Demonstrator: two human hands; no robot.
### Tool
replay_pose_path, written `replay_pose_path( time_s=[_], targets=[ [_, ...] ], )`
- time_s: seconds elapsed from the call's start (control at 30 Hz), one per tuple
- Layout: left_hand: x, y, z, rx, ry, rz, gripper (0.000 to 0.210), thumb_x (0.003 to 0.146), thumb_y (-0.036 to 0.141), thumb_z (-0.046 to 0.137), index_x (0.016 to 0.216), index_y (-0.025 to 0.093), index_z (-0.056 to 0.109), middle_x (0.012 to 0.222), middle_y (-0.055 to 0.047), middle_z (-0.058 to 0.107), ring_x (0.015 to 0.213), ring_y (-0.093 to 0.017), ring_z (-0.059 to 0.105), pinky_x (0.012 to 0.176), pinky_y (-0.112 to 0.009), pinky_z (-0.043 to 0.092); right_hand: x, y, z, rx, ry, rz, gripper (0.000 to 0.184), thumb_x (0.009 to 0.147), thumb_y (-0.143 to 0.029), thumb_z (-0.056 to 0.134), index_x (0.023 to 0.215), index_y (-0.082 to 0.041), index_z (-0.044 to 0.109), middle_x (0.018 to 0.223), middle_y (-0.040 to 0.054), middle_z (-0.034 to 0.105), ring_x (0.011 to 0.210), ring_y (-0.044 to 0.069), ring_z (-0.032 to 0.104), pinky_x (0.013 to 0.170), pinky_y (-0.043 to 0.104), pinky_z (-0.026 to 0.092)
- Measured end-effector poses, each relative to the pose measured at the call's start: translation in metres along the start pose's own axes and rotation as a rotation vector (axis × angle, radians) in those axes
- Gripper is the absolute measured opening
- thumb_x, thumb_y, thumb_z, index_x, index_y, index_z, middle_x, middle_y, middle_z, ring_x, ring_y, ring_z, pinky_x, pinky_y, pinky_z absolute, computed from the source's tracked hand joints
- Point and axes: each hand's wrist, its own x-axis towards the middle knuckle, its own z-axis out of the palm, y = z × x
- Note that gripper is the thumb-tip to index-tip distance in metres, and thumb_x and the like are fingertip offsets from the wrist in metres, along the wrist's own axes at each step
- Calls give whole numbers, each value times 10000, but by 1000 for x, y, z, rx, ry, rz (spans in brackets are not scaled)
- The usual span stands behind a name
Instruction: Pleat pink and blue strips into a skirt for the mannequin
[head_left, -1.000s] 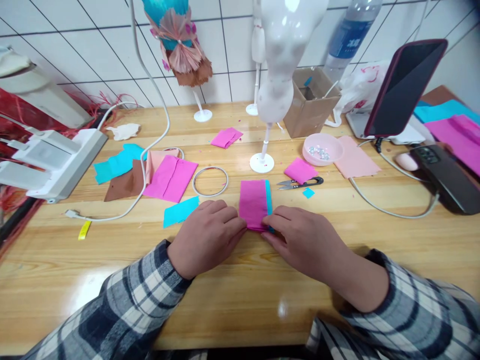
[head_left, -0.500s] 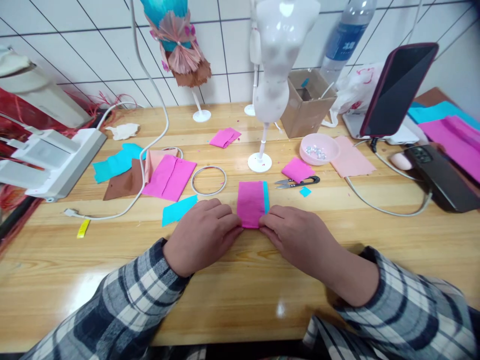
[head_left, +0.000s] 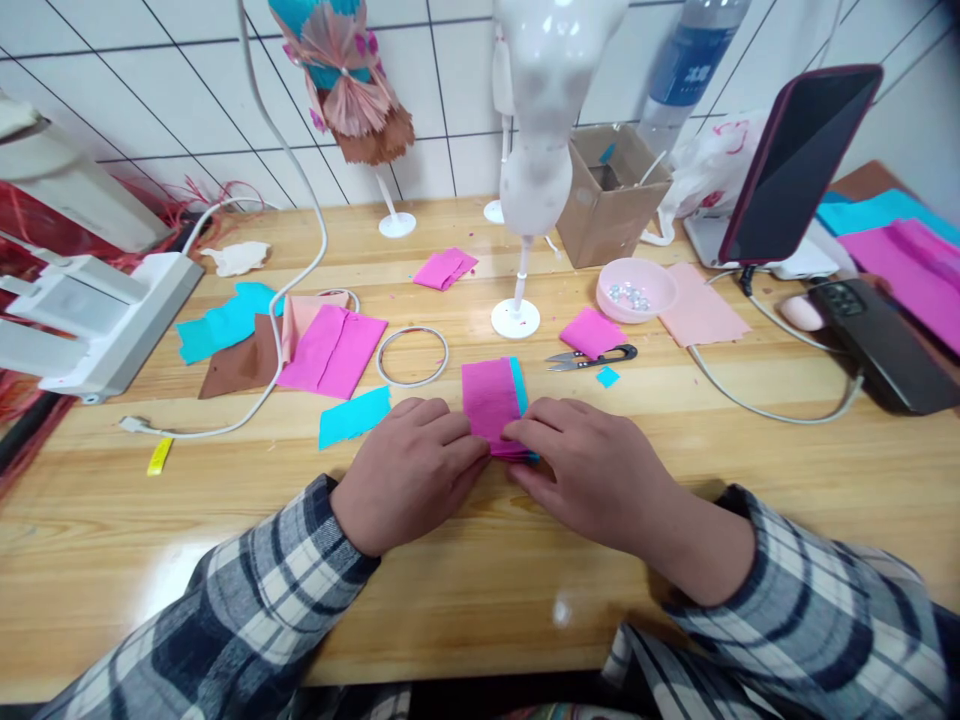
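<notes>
A folded piece of magenta crepe paper (head_left: 486, 395) with a teal strip along its right side lies flat on the wooden table in front of me. My left hand (head_left: 420, 465) is closed, pinching the paper's lower left corner between thumb and forefinger. At the lower right, my right hand (head_left: 589, 465) curls round the near edge, with the forefinger on top of the paper and the thumb just below the edge. Several thin layers show at that fold. To the left lies a teal paper piece (head_left: 354, 416); thread snips (head_left: 592, 358) rest to the right, partly under a magenta packet (head_left: 592, 332).
Behind the paper stands a white mannequin (head_left: 534, 150) on a round base. A pink bowl (head_left: 637, 290) of clear gems, a cardboard box (head_left: 611, 205) and a propped phone (head_left: 802, 165) are to the right. A metal ring (head_left: 412, 357), folded papers (head_left: 335, 350) and a white cable (head_left: 319, 225) lie left.
My right forefinger has moved left onto the paper, and its thumb and forefinger are farther apart. The near right corner now shows loosened layers. My left hand keeps its pinch.
</notes>
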Motion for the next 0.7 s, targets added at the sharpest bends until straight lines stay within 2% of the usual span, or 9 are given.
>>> replay_pose_path(
  time_s=[0.13, 0.27, 0.47, 0.7],
  targets=[
    [0, 1, 0, 4, -2, 6, 255, 945, 265, 505, 785, 214, 697, 711, -25, 626, 713, -186, 513, 660, -351, 367, 2, -2, 2, 1, -25, -38, 234, 986, -311, 459, 899, -221, 656, 902, 25, 672, 832, 189, 583, 724, 324, 399],
    [1, 2, 0, 0, -4, 2, 243, 935, 265, 521, 771, 216, 694, 718, -21, 633, 712, -190, 521, 656, -353, 379, 3, -2, 3, 20, -47, -16, 207, 948, -358, 529, 875, -212, 656, 901, 26, 675, 836, 195, 588, 731, 327, 402],
    [-3, -1, -3, -40, -2, -31, 268, 963, 307, 500, 832, 230, 720, 737, -23, 647, 715, -185, 548, 664, -342, 407, 3, -1, 3, 15, -70, -17, 206, 969, -249, 478, 929, -223, 678, 918, 21, 677, 849, 186, 602, 702, 322, 392],
    [-9, 1, -7, -105, -27, -98, 218, 936, 346, 548, 910, 231, 732, 739, -26, 637, 716, -186, 555, 665, -341, 408, 5, 2, 0, 42, -92, 2, 209, 960, -225, 517, 944, -238, 724, 884, 13, 695, 857, 182, 629, 682, 307, 384]
  ],
)
